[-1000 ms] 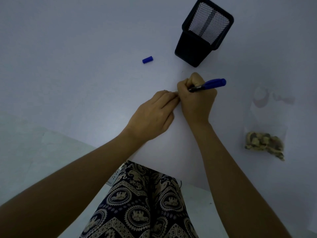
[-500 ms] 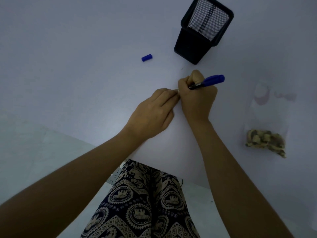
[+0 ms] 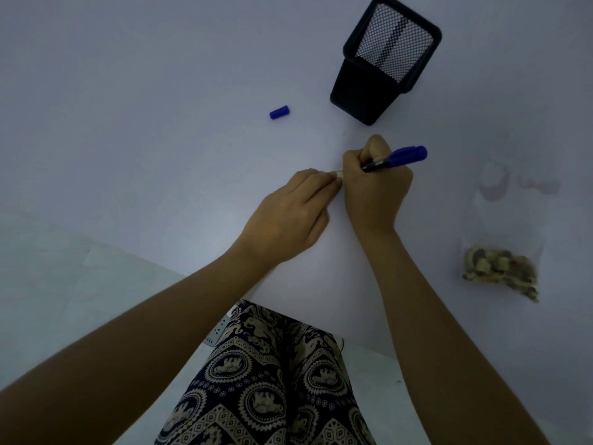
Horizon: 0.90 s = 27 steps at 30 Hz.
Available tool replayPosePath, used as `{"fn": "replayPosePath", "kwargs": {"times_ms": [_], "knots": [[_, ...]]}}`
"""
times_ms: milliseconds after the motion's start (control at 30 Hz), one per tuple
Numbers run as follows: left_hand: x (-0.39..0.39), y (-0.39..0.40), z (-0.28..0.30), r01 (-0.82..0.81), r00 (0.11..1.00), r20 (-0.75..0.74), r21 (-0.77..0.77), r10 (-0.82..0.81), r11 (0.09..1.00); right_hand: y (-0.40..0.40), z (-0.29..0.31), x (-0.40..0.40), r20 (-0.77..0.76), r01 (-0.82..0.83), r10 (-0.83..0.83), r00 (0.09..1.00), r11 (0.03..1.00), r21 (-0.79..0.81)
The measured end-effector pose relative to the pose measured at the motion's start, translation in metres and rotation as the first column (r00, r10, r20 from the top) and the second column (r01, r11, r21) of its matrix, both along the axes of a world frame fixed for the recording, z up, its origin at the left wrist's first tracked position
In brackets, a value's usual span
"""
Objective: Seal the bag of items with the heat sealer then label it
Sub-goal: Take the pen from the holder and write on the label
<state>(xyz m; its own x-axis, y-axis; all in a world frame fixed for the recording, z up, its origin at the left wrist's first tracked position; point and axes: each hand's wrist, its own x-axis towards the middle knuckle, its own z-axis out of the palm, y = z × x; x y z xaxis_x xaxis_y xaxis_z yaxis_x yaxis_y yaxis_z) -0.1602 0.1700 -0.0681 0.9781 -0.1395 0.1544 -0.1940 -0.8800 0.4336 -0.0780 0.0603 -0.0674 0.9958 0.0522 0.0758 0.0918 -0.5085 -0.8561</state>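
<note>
Bag point(image 3: 500, 252) of items, clear plastic with a clump of brownish pieces at its near end, lies flat on the white table point(image 3: 128, 123) at the person's right, well apart from both hands; against the earlier pictures it sits in the same spot on the table, with only the camera having shifted a little.

Largest after the table is the black mesh pen holder point(image 3: 382, 62), standing at the far side beyond the hands and unmoved. The person's patterned trousers point(image 3: 266, 380) fill the near edge of the view, with a white power strip point(image 3: 218, 332) peeking out beside them on the floor.

The left hand point(image 3: 288, 220) rests on the table with its fingers laid together, their tips pressing a small pale label point(image 3: 338, 172) down; its pose matches that of a second ago. Only a sliver of the label shows between the two hands, so any writing on it cannot be made out. The right hand point(image 3: 375, 187) is curled round a blue marker point(image 3: 398, 157), tip down at the label and hidden behind the fingers, the blue end pointing right. The marker has tilted slightly from half a second ago. The blue marker cap point(image 3: 279, 112) lies alone on the table, left of the holder, where it was before.
</note>
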Motion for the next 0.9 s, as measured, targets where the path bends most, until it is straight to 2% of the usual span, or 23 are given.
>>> {"fn": "replayPosePath", "kwargs": {"times_ms": [167,467,667,900], "knots": [[0.0002,0.0007,0.0011,0.000,1.000,-0.002,0.003,0.000,1.000,0.0014,0.0004,-0.0002,0.028,-0.003,0.004,1.000,0.999,-0.039],[0.0002,0.0006,0.0004,-0.001,1.000,0.008,-0.004,0.001,1.000,0.0005,-0.0009,0.0017,0.028,0.045,-0.045,0.999,0.999,0.018],[-0.0011,0.0014,0.0002,0.004,1.000,0.008,-0.005,-0.004,1.000,-0.0051,0.0027,0.0013,-0.005,-0.055,0.056,0.998,0.994,0.090],[-0.0008,0.0013,0.0006,0.006,1.000,0.002,0.002,-0.006,1.000,-0.0068,0.0016,0.0001,-0.007,-0.086,0.088,0.996,0.986,0.140]]}}
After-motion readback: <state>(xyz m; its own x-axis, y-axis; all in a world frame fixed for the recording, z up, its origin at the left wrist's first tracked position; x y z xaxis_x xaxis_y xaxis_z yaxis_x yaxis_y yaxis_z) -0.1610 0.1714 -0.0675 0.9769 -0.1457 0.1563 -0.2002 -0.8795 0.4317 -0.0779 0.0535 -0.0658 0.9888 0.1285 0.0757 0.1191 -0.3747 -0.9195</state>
